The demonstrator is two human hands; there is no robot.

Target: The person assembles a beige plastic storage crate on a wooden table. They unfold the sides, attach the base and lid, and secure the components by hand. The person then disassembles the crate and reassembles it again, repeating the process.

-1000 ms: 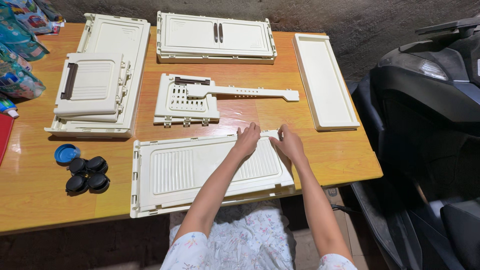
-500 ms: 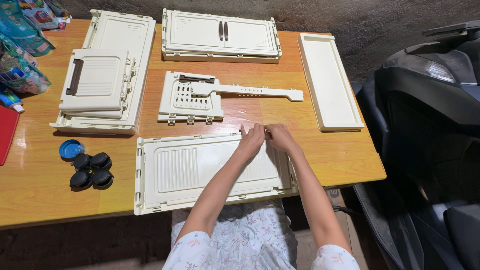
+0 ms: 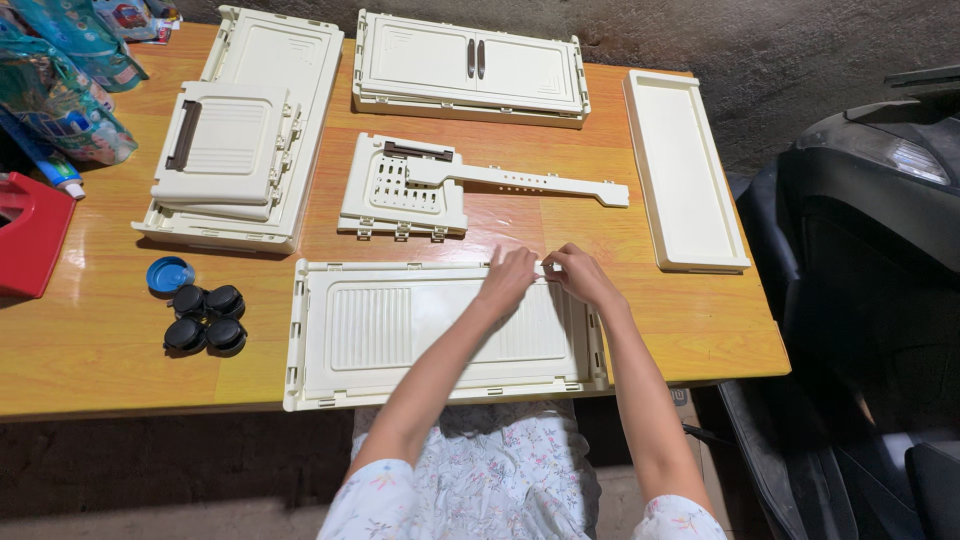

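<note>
Between the hands: the left hand (image 3: 508, 280) and right hand (image 3: 580, 277) pinch something small and pale, too small to tell what.
Cream panel (image 3: 440, 330): its far rim is partly hidden under both hands and forearms.
Red container (image 3: 30, 235): cut off by the left edge.
Bags (image 3: 60, 80): cut off at the top-left corner.
Scooter (image 3: 880, 250): cut off at the right edge.

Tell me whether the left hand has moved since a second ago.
Yes. The left hand slid right along the cream panel's far edge, closing on the right hand.
</note>
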